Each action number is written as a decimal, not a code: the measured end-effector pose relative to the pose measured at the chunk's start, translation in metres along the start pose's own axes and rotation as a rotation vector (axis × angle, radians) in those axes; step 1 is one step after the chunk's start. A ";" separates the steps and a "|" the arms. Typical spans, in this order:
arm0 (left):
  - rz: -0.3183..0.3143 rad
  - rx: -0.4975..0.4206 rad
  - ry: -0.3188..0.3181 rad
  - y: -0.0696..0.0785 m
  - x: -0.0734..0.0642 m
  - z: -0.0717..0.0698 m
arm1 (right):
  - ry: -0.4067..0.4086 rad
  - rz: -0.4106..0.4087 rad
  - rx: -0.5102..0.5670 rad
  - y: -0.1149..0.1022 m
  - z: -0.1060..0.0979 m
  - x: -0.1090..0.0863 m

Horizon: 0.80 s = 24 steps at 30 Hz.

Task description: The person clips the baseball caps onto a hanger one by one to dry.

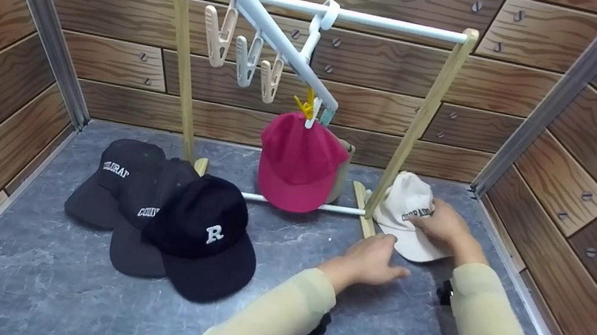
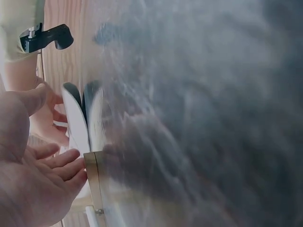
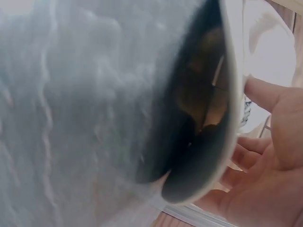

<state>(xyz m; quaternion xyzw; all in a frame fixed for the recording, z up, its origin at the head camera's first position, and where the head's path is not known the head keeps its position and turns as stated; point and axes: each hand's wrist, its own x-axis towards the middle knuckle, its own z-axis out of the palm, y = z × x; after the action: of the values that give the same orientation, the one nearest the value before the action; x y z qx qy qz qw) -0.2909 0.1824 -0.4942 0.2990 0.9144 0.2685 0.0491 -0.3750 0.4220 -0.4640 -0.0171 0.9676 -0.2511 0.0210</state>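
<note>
Beside the rack's right foot, a white baseball cap with dark lettering sits with its brim toward me. My right hand grips its right side, thumb across the lettering. In the right wrist view the thumb and fingers of that right hand lie about the cap near its brim. To the left of the brim, my left hand is low over the table with relaxed fingers and holds nothing. The left wrist view shows the left hand with its fingertips near the rack's wooden foot.
A wooden rack carries a white hanger bar with several clothespins. A crimson cap hangs from its near end, a beige cap behind it. Several dark caps overlap on the table's left. Wood-patterned walls enclose the table.
</note>
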 end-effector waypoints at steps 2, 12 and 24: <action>0.009 -0.004 0.000 0.000 0.000 0.001 | -0.048 0.016 0.015 -0.002 -0.004 -0.001; 0.047 0.068 -0.008 -0.002 0.000 0.001 | -0.152 0.031 -0.025 -0.003 -0.022 0.006; 0.075 0.060 -0.016 -0.001 -0.002 0.001 | 0.032 -0.028 0.218 -0.001 -0.010 0.025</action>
<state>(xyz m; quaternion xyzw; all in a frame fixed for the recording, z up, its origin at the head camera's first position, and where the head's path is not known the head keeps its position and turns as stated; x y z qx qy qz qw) -0.2898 0.1811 -0.4960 0.3364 0.9098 0.2401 0.0374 -0.4005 0.4245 -0.4557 -0.0241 0.9345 -0.3552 0.0037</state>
